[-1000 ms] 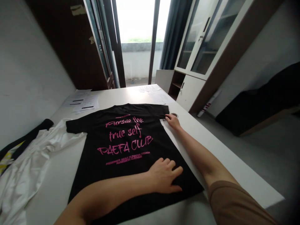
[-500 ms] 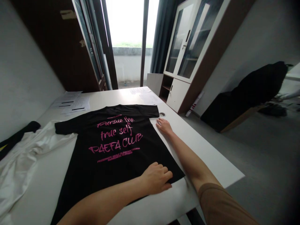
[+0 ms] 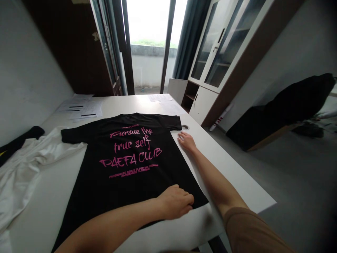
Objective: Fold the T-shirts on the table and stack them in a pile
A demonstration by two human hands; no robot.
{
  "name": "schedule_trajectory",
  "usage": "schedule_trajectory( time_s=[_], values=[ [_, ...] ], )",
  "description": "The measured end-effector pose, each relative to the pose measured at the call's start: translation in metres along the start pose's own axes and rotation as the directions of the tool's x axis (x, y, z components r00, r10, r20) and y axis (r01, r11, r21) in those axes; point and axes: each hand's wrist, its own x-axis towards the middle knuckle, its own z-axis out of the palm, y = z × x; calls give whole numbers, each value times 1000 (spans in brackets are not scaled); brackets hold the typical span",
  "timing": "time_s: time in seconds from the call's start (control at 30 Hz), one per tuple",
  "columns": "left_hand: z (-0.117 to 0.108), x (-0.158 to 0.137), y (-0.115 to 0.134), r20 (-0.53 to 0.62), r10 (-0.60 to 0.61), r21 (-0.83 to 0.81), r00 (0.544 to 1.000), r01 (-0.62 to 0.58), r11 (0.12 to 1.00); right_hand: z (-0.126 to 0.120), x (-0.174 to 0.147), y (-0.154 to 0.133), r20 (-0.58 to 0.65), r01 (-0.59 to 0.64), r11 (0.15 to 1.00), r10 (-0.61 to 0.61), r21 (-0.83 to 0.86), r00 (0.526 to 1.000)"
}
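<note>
One black short-sleeved T-shirt (image 3: 123, 188) with brushy magenta lettering (image 3: 131, 160) lies flat on the smooth white table (image 3: 231, 168); our left hand (image 3: 175, 202) curls at its hem (image 3: 201, 205), grip hidden from us; our right hand (image 3: 186, 141) rests loosely open, empty, near a tape ring (image 3: 187, 128); leftward, satiny white cloth (image 3: 31, 165) crumples

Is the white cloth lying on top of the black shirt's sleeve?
No, the sleeve of the black shirt lies over the edge of the white cloth.
</note>
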Motion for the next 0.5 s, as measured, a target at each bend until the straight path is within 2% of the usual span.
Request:
schedule_trajectory(
  time_s=[0.27,0.5],
  values=[
    [-1,-7,0,-55,18,-24,998,-19,1000,-1,-4,-2,3,26,1000,-26,-2,1000],
    [-2,-10,-1,-31,16,-16,999,-16,1000,5,-4,1,-9,48,999,-48,6,999]
  ],
)
